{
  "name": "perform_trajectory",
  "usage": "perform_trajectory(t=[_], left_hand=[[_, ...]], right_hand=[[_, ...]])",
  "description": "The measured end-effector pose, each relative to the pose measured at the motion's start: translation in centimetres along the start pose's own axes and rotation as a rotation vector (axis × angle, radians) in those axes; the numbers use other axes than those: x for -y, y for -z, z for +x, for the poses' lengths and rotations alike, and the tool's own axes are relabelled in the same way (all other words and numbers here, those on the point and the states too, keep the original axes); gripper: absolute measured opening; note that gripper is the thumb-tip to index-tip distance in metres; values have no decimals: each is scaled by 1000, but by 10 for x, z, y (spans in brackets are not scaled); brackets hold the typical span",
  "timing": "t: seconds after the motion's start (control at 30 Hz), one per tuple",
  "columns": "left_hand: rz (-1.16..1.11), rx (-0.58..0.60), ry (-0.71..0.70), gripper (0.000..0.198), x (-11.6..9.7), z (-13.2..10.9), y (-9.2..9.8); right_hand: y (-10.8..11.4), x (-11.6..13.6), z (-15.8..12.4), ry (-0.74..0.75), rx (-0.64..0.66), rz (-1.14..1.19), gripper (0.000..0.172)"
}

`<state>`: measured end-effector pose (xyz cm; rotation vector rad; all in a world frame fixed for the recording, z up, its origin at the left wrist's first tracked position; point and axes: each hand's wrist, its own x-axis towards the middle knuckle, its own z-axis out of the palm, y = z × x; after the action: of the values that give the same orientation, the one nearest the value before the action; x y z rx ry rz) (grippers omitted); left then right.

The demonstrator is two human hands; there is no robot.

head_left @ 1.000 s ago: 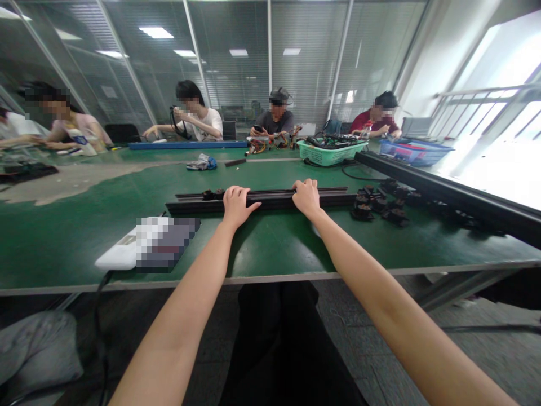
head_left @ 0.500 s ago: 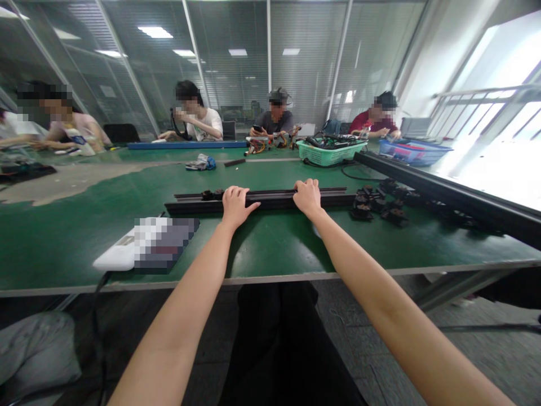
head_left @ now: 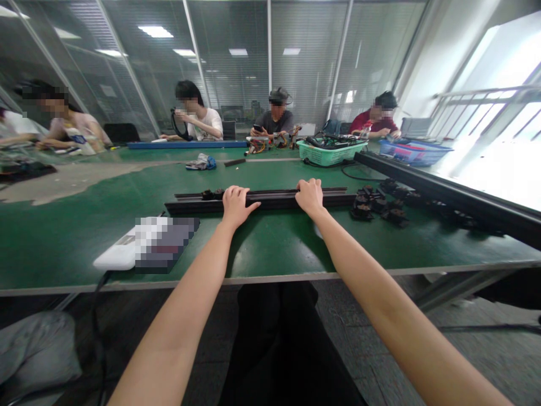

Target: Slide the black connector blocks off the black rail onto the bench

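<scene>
The left hand [head_left: 239,206] and right hand [head_left: 310,197] stand apart, both clamped on the black metal rail [head_left: 270,197], left of black plastic parts [head_left: 374,204].

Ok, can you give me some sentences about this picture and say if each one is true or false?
1. The left hand and the right hand both rest on a black rail. True.
2. The rail stands up on its end. False: it lies flat along the green workbench.
3. Small black parts lie on the bench to the right of the rail. True.
4. The right hand holds a cup. False: there is no cup in it; it is on the rail.
5. A green basket farther along the bench holds wires. True.
</scene>
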<state>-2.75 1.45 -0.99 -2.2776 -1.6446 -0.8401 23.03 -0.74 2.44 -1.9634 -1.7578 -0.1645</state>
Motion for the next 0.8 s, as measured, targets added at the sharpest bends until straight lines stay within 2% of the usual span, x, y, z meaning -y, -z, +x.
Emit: perform_trajectory(t=[0.8], left_hand=[[-19,15,13,57,-2,-1,2]], right_hand=[[5,-7,1,-103,-25,13,40]])
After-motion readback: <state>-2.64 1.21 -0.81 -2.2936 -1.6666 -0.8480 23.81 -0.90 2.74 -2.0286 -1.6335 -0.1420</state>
